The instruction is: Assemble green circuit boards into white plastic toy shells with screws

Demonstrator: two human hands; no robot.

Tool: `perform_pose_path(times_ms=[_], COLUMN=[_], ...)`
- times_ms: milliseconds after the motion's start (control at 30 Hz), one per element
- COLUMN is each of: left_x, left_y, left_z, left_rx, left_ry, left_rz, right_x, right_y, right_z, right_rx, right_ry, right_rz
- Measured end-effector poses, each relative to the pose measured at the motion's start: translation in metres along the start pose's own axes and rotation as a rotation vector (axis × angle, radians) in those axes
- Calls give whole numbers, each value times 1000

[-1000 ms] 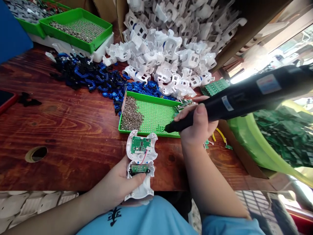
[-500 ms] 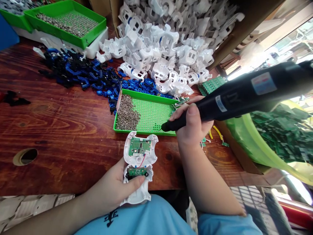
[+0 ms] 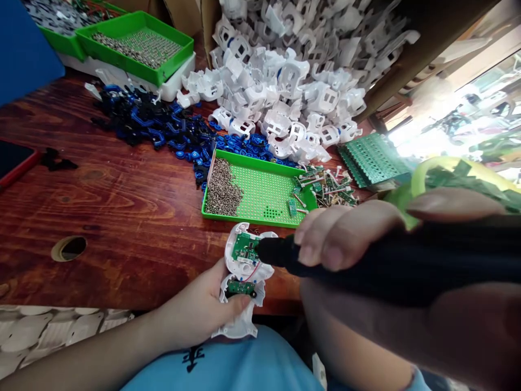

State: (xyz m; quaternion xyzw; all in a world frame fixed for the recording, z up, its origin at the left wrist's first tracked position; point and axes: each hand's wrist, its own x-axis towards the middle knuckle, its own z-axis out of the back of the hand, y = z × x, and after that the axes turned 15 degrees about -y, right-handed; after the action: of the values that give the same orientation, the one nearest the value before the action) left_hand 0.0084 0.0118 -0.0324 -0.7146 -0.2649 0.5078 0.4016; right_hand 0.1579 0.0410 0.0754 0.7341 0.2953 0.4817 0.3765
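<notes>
The housing (image 3: 235, 270), white and opened into two halves, is held at the table's near edge, its long axis running from the person's lap toward the tray. A green board (image 3: 245, 245) sits in the far half, a smaller board (image 3: 240, 287) in the near half, with a red wire (image 3: 254, 270) between them. The left hand (image 3: 205, 307) grips the near half from the left, thumb laid over its inside. The right hand (image 3: 350, 233) is closed around a black driver (image 3: 279, 251), which lies across the housing's axis from the right, nose pointing left. The governing relation: the nose overlaps the right side of the far half, beyond the left hand's grip; the bit is hidden, so contact cannot be confirmed. Beyond the housing stands the tray (image 3: 260, 187), screws (image 3: 222, 190) heaped at its left end; blue parts (image 3: 254, 145) and white shells (image 3: 264, 95) are piled behind.
</notes>
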Motion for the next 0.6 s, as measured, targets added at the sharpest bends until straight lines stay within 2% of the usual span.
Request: perform_pose_path(times_ms=[133,267,600], left_x=[-2,-2,-2], left_y=[-3,-5,-6], left_z=[1,2,1], left_rx=[-2,3,-12], left_ry=[17,15,36], left_rz=[-8,-23,-25], right_x=[-4,-1,-2], right_y=[-11,-20,-17], right_z=[-9,-14,-14], right_rx=[48,36,-26], right_ry=[78,24,27], right_rz=[-16,7,-24])
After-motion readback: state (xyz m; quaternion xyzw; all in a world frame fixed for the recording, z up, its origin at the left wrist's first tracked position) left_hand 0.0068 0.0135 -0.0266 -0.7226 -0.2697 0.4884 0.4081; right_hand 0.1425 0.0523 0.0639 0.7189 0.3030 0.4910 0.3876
